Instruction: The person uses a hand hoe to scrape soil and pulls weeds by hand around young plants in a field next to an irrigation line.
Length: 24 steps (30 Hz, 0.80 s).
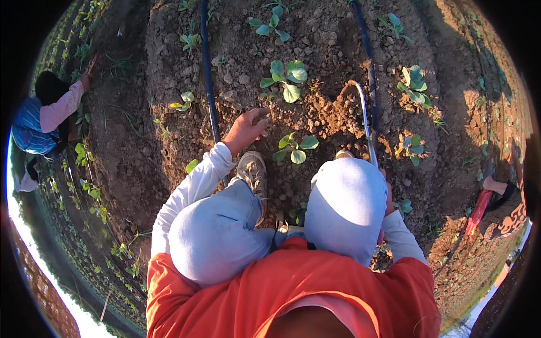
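Observation:
My left hand point(249, 130) hovers over the soil between a black drip hose point(208, 72) and the young plants. Its fingers are loosely curled and apart, with nothing visible in them. Just right of it grows a small broad-leaved seedling point(297, 155), probably cabbage; a larger seedling point(291, 91) stands beyond. Beside my right knee, which covers much of it, my right hand point(387, 192) is closed around the lower end of a curved metal hand tool point(364, 110). The tool's hooked tip is at loosened soil point(327, 112), left of a second black hose point(373, 91).
My shoe point(253, 171) is planted close to the near seedling. More seedlings point(413, 86) grow beyond the right hose, and another point(272, 25) farther ahead. A person in a blue garment point(31, 126) crouches at far left. Another person's hand point(494, 185) shows at far right.

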{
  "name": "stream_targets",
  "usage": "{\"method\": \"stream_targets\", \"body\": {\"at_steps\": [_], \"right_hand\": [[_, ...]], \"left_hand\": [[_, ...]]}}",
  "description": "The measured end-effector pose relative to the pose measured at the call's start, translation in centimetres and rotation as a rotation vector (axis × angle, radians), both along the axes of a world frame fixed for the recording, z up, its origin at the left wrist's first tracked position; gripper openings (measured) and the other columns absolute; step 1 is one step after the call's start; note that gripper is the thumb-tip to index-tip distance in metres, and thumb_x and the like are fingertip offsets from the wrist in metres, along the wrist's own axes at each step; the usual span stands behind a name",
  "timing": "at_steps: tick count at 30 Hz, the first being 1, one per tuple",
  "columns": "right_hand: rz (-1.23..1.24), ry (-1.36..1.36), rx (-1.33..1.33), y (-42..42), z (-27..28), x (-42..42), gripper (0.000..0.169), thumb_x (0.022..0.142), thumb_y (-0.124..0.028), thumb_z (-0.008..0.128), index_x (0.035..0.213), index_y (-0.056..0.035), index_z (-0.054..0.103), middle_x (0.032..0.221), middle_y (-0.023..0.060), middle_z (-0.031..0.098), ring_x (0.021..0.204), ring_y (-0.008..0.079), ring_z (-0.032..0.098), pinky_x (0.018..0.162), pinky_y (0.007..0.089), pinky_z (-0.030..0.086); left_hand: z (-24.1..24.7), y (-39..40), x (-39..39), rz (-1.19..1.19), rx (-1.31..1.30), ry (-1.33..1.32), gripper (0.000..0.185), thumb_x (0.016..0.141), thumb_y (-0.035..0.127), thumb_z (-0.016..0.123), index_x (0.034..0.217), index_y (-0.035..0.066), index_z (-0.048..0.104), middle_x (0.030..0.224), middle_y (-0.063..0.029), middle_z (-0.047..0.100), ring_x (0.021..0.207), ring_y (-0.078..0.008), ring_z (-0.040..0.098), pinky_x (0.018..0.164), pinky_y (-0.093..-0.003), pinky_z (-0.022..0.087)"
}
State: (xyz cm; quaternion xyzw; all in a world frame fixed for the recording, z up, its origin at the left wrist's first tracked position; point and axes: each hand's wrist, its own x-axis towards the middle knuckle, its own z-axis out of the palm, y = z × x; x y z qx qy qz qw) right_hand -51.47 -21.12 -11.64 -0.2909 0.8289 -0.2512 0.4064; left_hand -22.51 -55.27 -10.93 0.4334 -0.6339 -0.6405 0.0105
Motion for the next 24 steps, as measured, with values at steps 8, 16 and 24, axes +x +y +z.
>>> {"method": "stream_targets", "body": {"at_steps": [8, 16, 24], "right_hand": [[-0.076, -0.002, -0.160, -6.9, 4.1, 0.7, 0.030, 0.085, -0.016, 0.058, 0.109, -0.0001, 0.049, 0.074, 0.0200, 0.060, 0.066, 0.0293, 0.064, 0.057, 0.0360, 0.046], [0.204, 0.055, -0.160, -7.6, -5.1, 1.3, 0.028, 0.088, -0.022, 0.053, 0.106, -0.0038, 0.040, 0.073, 0.0169, 0.058, 0.067, 0.0273, 0.062, 0.056, 0.0354, 0.047], [0.112, -0.009, -0.100, -6.3, -0.7, -0.4, 0.040, 0.085, -0.020, 0.058, 0.119, -0.0020, 0.046, 0.090, 0.0176, 0.062, 0.079, 0.0220, 0.062, 0.069, 0.0344, 0.047]], "left_hand": [[-0.6, 1.0, -0.8, -0.045, -0.012, -0.031, 0.040, 0.086, 0.021, 0.055, 0.121, 0.004, 0.050, 0.077, -0.0068, 0.061, 0.067, -0.0109, 0.060, 0.057, -0.0263, 0.048], [-0.5, 0.7, -0.7, -0.045, -0.012, -0.075, 0.039, 0.086, 0.021, 0.054, 0.121, 0.003, 0.050, 0.078, -0.0072, 0.062, 0.067, -0.0115, 0.060, 0.058, -0.0260, 0.049], [-1.9, 1.0, -0.9, -0.099, -0.082, -0.101, 0.036, 0.086, 0.018, 0.052, 0.119, 0.002, 0.051, 0.085, -0.0080, 0.063, 0.072, -0.0119, 0.061, 0.062, -0.0266, 0.050]]}}
